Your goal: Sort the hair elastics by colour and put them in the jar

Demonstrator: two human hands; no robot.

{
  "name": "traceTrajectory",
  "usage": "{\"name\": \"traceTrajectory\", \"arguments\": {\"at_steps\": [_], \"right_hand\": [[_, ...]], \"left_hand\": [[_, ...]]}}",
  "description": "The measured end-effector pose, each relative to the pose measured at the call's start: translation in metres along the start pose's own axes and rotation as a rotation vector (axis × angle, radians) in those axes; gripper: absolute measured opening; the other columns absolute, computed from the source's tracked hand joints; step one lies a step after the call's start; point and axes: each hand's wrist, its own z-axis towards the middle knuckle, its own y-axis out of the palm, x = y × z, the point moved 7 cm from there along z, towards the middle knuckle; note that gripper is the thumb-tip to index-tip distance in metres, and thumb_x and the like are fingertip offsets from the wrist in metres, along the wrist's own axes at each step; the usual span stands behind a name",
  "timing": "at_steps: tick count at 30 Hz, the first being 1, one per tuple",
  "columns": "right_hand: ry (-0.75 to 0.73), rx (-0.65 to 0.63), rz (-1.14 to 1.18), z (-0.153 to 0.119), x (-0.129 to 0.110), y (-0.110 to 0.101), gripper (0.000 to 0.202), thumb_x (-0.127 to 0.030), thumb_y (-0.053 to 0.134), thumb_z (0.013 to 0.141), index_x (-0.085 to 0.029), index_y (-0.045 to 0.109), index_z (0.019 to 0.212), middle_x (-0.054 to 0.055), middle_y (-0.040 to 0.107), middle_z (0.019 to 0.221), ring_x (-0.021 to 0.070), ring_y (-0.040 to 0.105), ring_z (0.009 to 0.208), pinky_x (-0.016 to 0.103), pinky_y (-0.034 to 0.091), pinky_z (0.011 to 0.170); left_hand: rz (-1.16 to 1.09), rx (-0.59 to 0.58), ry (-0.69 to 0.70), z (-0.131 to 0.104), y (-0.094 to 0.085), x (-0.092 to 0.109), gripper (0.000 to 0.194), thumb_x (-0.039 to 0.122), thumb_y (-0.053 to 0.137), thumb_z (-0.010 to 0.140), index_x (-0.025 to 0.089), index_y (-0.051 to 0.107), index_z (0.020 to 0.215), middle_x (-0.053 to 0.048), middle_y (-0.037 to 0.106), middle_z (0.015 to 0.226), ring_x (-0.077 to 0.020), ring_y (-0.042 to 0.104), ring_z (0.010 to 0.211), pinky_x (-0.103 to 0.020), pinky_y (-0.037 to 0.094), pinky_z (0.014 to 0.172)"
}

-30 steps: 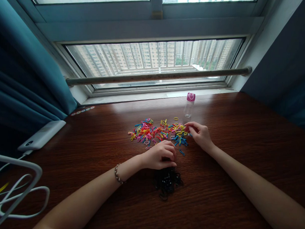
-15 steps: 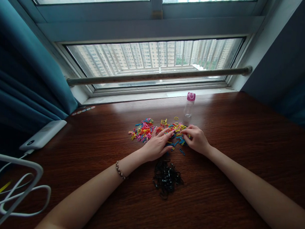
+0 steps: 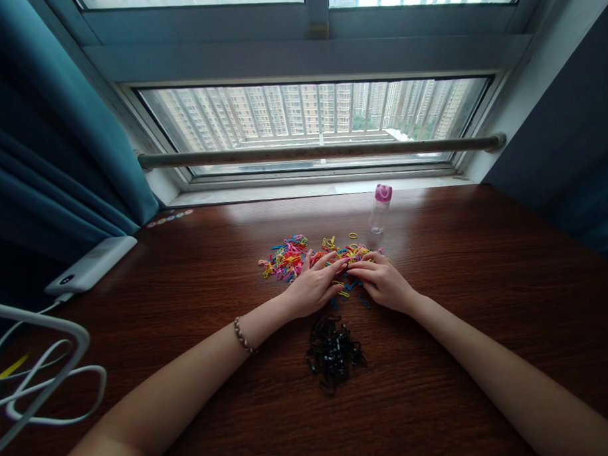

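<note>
Colorful bands (image 3: 285, 259) are lying on the bench (image 3: 207, 264), the left hand (image 3: 312, 286) seemingly steadying them with a spread grip; whether the right hand (image 3: 386, 281) is pinching any cannot be told; black bands (image 3: 335, 354) are sitting apart

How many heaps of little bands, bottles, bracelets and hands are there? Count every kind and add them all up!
Heaps of small looped bands: 2 (multicoloured heap, shiny black heap)
Clear bottle with pink lid: 1
Brown braided bracelet: 1
Bare hands: 2 (left hand, right hand)
Total: 6
</note>
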Motion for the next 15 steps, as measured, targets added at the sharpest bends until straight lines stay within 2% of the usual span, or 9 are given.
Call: {"name": "traceTrajectory", "arguments": {"at_steps": [4, 7, 11, 15], "right_hand": [[0.020, 0.032, 0.042, -0.001, 0.005, 0.000, 0.039, -0.006, 0.044, 0.078, -0.024, 0.059, 0.109, 0.002, 0.064, 0.105, 0.0210, 0.046, 0.100, 0.040, 0.039, 0.090], [0.029, 0.049, 0.108, -0.001, 0.006, -0.001, 0.041, -0.004, 0.042, 0.077, -0.023, 0.058, 0.110, 0.004, 0.063, 0.103, 0.0204, 0.046, 0.100, 0.040, 0.039, 0.091], [0.071, 0.086, 0.235, 0.000, 0.001, -0.005, 0.043, -0.002, 0.040, 0.075, -0.021, 0.058, 0.109, 0.008, 0.056, 0.102, 0.0196, 0.047, 0.101, 0.038, 0.039, 0.091], [0.112, 0.108, 0.350, 0.003, 0.000, -0.009, 0.043, -0.001, 0.039, 0.073, -0.021, 0.058, 0.106, 0.006, 0.056, 0.101, 0.0189, 0.048, 0.102, 0.037, 0.038, 0.093]], "left_hand": [[-0.008, 0.010, 0.008, -0.001, -0.002, 0.001, 0.048, 0.033, 0.037, 0.089, 0.022, 0.025, 0.134, -0.008, 0.046, 0.130, -0.0228, 0.023, 0.130, -0.055, 0.003, 0.105], [-0.015, 0.061, 0.033, -0.002, -0.005, 0.001, 0.043, 0.029, 0.039, 0.088, 0.022, 0.033, 0.130, -0.008, 0.050, 0.126, -0.0237, 0.026, 0.128, -0.055, 0.008, 0.104], [-0.092, 0.203, 0.087, -0.003, -0.013, -0.001, 0.027, 0.021, 0.040, 0.088, 0.021, 0.052, 0.112, -0.007, 0.058, 0.113, -0.0200, 0.043, 0.115, -0.047, 0.022, 0.103], [-0.198, 0.350, 0.107, -0.004, -0.021, -0.006, 0.020, 0.020, 0.047, 0.085, 0.019, 0.059, 0.101, -0.007, 0.061, 0.099, -0.0179, 0.052, 0.100, -0.039, 0.037, 0.094]]}}
